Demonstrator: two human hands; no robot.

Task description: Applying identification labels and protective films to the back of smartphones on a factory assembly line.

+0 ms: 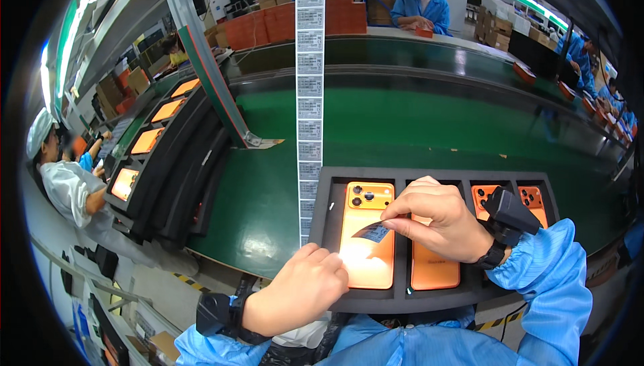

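Note:
Between thumb and forefinger, my right hand [439, 222] pinches a small curled label [372, 233], grey-blue with fine print. That label hovers at or just above the back of an orange phone [369, 258], which lies camera side up in a black foam tray [329, 215]. Under my right hand is a second orange phone [436, 269], partly covered. My left hand [302, 289] is curled closed at the tray's near left edge, its fingertips hidden. Just beyond it ends the visible part of a long strip of printed labels [310, 131].
More orange phones [532, 199] lie in the tray's right slots. A green workbench [402, 124] extends beyond it. At left, a metal post [221, 91] stands beside stacked black trays [168, 158] of phones. A co-worker [70, 178] stands there; another person [422, 7] sits across.

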